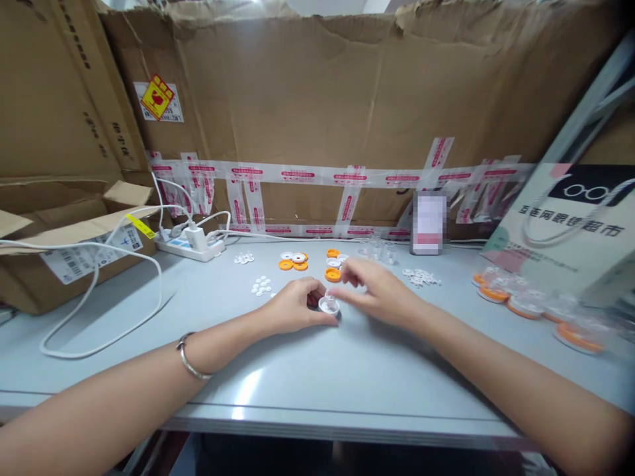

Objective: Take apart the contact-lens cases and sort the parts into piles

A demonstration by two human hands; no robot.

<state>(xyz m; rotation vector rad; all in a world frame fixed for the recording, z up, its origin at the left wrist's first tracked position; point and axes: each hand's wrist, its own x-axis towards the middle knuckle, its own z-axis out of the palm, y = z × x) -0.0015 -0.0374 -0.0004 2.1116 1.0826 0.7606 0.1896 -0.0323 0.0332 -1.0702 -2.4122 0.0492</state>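
Disc (329, 307) at tbl (377, 383) ctr, phone (427, 228) behind, box (22, 284) L, bag (550, 251) R.

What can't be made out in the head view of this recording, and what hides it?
All in the head view:
- Right hand: fingertips blurred, so contact with the white round piece can't be confirmed.
- Phone: screen content masked by pixelation.
- Small white pieces near the phone: too small and crowded to count.
- Clear parts beyond the right hand: blurred and overlapping.
- Open cardboard box: cut off by the left edge.
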